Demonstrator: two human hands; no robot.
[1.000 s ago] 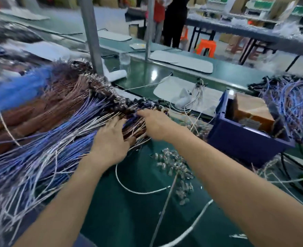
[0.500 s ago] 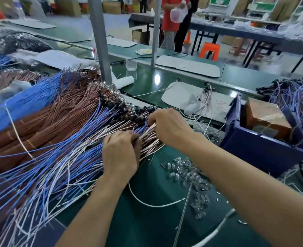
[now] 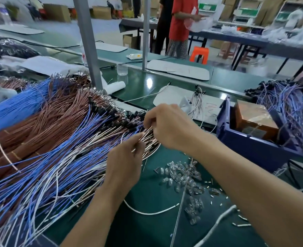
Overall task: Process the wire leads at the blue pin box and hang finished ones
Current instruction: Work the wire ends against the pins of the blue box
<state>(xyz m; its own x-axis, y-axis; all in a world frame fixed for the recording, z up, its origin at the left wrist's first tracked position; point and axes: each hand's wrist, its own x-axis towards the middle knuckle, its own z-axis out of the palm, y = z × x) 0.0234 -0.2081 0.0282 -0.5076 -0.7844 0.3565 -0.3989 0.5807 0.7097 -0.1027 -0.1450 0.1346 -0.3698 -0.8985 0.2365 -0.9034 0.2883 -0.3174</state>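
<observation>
Currently the green bench [image 3: 97,227] is seen running under the blue pin box [image 3: 250,148] and out to its left. The wire leads [image 3: 49,148] are spread in a broad heap well to the left of the box: blue, white and brown strands, with black-capped ends pointed toward it. A second, tangled bundle [image 3: 286,104] of bluish leads is draped at the box's far right side. A brown carton [image 3: 254,116] is lodged inside the box.

The right hand [image 3: 170,125] is held just left of the box, with fingers curled and closed on the ends of a few leads. The left hand [image 3: 124,166] is placed further left of the box and nearer the camera. Its thumb and forefinger are pinched on the tips of thin leads from the same heap.

Clear plastic housings [image 3: 182,177] are scattered on the bench off the box's near left corner. One loose white wire [image 3: 150,212] is laid beyond them, further from the box.
</observation>
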